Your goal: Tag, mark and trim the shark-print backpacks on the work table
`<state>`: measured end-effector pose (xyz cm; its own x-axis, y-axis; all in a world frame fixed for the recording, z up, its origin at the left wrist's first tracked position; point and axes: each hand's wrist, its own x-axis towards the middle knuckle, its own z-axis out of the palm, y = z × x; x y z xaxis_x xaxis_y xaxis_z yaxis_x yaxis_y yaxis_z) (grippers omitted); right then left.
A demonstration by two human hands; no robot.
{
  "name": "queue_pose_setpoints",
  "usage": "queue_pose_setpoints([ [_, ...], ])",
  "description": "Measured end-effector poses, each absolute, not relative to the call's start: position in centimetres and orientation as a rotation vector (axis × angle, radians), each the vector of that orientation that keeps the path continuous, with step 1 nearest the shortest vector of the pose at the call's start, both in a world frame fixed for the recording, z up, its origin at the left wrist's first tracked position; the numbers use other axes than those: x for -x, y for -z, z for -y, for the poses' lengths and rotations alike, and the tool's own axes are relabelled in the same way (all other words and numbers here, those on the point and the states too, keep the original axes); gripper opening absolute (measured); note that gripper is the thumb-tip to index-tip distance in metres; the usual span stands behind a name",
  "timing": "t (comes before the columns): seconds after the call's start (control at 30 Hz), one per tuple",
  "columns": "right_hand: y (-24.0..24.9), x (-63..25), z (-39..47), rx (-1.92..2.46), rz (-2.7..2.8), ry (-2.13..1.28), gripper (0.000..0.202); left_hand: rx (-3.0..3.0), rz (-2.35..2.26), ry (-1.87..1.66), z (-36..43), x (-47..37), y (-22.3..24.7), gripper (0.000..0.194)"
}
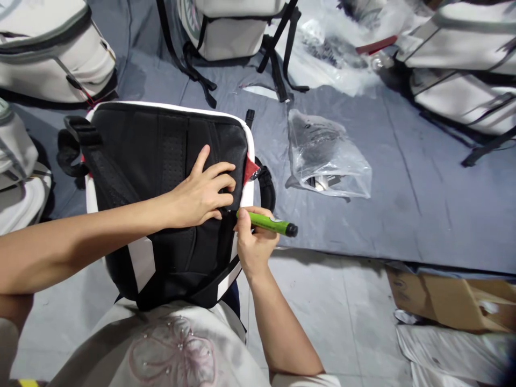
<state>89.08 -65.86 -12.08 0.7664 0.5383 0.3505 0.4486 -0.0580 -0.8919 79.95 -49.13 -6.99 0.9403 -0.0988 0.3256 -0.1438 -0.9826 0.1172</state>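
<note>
A black-backed backpack [145, 134] with white edging lies in front of me, its lower end close to my body. My left hand [205, 196] presses on the black back panel with its fingers spread. Beside it, my right hand [256, 242] grips a green marker pen [268, 221] with a dark end pointing right. The pen's other end meets the backpack's right edge, near the fingers of my left hand; its tip is hard to make out. A red tab [250, 169] sits on that edge just above.
A clear plastic bag [328, 156] with items inside lies right of the backpack on the grey-blue cloth [427, 204]. White backpacks [60, 70] stand at the left, back and right. A cardboard box [447, 301] is on the floor below the table edge.
</note>
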Motion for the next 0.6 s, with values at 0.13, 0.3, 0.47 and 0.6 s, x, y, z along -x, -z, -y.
queue_pose_setpoints([
  [0.13,12.23,-89.18,66.02,1.71,0.82,-0.101,0.017,-2.988,0.18,-0.491,49.24,-79.92,6.99,0.015],
  [0.3,12.23,-89.23,66.02,1.707,0.812,-0.126,0.018,-2.988,0.175,-0.488,49.27,-79.93,7.18,0.018],
  [0.47,12.24,-89.37,66.12,1.698,0.814,-0.168,0.017,-2.969,0.173,-0.503,49.29,-79.92,7.27,0.019],
  [0.6,12.09,-89.5,66.2,1.688,0.805,-0.175,0.016,-2.987,0.173,-0.509,49.39,-80.0,7.2,0.019],
])
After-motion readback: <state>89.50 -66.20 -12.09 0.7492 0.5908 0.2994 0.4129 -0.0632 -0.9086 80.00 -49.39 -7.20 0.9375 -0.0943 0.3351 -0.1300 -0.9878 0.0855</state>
